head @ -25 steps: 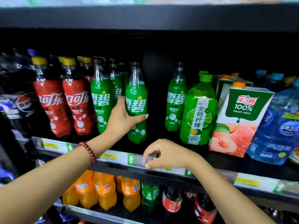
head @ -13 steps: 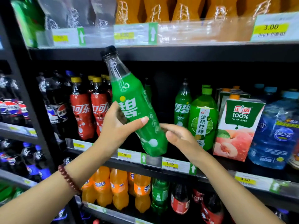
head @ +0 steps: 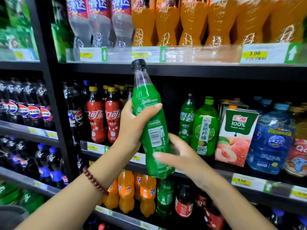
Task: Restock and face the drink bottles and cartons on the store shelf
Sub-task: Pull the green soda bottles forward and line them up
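The left hand (head: 132, 125) gripped the green bottle (head: 152, 130) mid-body, the right hand (head: 179, 156) apparently cupping below, clear of the shelf (head: 182, 70); loosening could drop it.

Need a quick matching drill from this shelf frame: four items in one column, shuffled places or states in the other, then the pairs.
Items:
1. green soda bottle
2. peach juice carton
3. red cola bottles
4. orange soda bottles

Places or states:
A. standing on the shelf below the hands
B. held off the shelf, barcode side toward the camera
C. on the middle shelf, left of the hands
D. on the middle shelf, right of the lime drink bottle

Pairs: 1-B, 2-D, 3-C, 4-A. The left hand grips the held bottle's upper body; the right hand holds it lower down.
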A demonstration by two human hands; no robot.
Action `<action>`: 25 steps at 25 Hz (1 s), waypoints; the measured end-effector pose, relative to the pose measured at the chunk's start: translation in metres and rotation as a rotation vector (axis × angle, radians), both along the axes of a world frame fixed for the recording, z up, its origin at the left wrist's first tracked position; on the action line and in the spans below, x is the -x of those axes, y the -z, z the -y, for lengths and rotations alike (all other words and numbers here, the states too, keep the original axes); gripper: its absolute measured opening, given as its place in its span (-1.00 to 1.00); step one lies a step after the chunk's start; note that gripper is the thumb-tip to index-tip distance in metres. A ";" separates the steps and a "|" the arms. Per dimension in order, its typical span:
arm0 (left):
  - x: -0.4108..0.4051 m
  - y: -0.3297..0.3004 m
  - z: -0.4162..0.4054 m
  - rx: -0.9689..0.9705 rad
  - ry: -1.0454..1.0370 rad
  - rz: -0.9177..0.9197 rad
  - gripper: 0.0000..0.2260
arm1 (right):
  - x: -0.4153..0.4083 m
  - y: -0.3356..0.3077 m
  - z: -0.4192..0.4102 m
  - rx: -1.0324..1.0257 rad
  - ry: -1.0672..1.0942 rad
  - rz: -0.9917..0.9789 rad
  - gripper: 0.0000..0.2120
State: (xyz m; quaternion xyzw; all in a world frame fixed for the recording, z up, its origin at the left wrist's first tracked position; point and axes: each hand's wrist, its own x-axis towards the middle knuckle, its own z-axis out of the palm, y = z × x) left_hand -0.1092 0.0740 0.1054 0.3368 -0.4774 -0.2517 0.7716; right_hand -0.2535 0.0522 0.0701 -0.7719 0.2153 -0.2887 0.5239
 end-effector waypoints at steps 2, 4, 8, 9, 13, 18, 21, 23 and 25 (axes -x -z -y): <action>-0.001 -0.002 -0.005 0.024 0.211 -0.162 -0.58 | 0.009 -0.004 0.000 -0.321 -0.242 0.123 -0.62; 0.000 -0.006 -0.008 0.012 0.281 -0.209 -0.51 | 0.007 -0.001 -0.005 -0.223 -0.211 0.152 -0.53; 0.002 -0.004 -0.015 -0.035 -0.122 0.144 -0.55 | -0.011 0.014 -0.022 0.483 0.421 0.094 -0.51; 0.003 -0.003 -0.018 -0.008 -0.179 0.208 -0.65 | -0.015 0.018 -0.023 0.664 0.563 0.075 -0.48; 0.001 0.000 -0.025 0.009 -0.082 0.013 -0.72 | -0.016 0.009 -0.019 0.378 0.322 0.056 -0.45; -0.003 -0.002 -0.023 -0.048 0.061 -0.016 -0.51 | -0.011 0.008 -0.010 -0.198 -0.208 0.165 -0.48; -0.006 -0.005 -0.019 -0.124 -0.115 0.217 -0.46 | -0.023 0.018 -0.014 0.049 0.142 0.244 -0.57; -0.004 0.000 -0.019 -0.189 -0.268 0.381 -0.38 | -0.029 0.022 -0.014 0.291 0.424 0.225 -0.56; -0.002 0.006 -0.021 -0.183 -0.355 0.424 -0.40 | -0.032 0.025 -0.012 0.487 0.570 0.157 -0.49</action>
